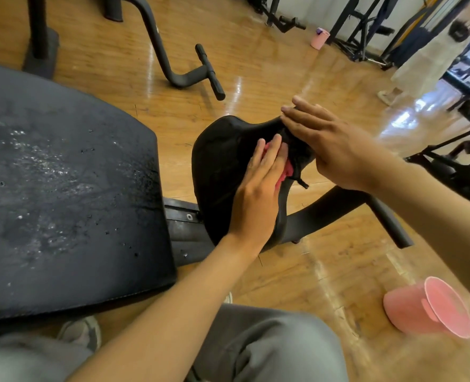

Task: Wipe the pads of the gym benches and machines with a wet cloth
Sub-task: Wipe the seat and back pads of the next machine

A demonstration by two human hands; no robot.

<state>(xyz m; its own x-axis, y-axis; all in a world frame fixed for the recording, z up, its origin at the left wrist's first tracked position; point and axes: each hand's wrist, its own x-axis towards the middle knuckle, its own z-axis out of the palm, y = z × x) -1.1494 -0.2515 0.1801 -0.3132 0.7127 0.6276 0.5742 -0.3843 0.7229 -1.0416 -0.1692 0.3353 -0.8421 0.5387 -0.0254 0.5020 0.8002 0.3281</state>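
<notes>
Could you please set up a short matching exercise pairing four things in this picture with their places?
Things:
1. pink cloth
2. right hand
3. pink bucket
4. large bench pad

Places:
a. standing on the floor, lower right
b. under the left hand
c. left of the small seat pad
d. resting on the seat pad's far edge

Pairs: 1-b, 2-d, 3-a, 4-c

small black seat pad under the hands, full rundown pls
The seat pad is small, black and rounded, covered in what looks like worn vinyl, with a tear and a loose strand near its right edge. It sits tilted on a dark metal frame, just right of the large bench pad. The left hand presses a pink cloth flat on it; the right hand rests with straight fingers on its far upper edge.
</notes>
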